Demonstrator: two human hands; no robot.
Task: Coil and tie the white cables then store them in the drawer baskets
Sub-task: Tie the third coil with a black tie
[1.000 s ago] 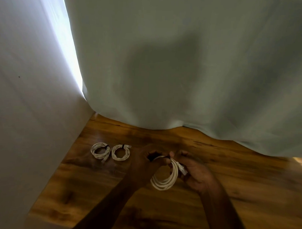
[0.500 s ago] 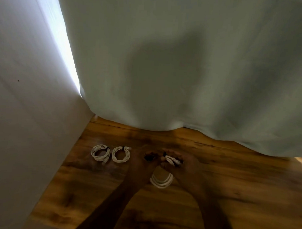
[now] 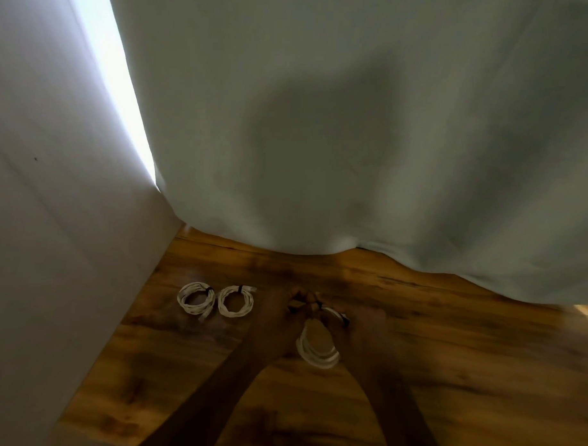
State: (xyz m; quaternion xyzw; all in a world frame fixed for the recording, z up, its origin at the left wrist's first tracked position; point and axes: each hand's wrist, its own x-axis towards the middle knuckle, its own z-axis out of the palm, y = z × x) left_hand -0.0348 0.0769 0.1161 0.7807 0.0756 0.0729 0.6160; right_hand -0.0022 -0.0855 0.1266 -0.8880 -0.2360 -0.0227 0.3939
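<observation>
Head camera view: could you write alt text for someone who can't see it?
Two hands, left hand and right hand, hold a coiled white cable over a wooden surface, working a dark tie at its top. Two tied coils lie to the left, near a pale curtain.

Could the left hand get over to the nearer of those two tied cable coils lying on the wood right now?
Probably not yet: the left hand is busy holding the cable coil with the right hand. Otherwise bare wood surface lies between it and the nearer tied coil.

Both hands — left hand [image 3: 276, 317], right hand [image 3: 362, 328] — grip a white cable coil [image 3: 316, 350] above the wooden surface [image 3: 447, 361].
</observation>
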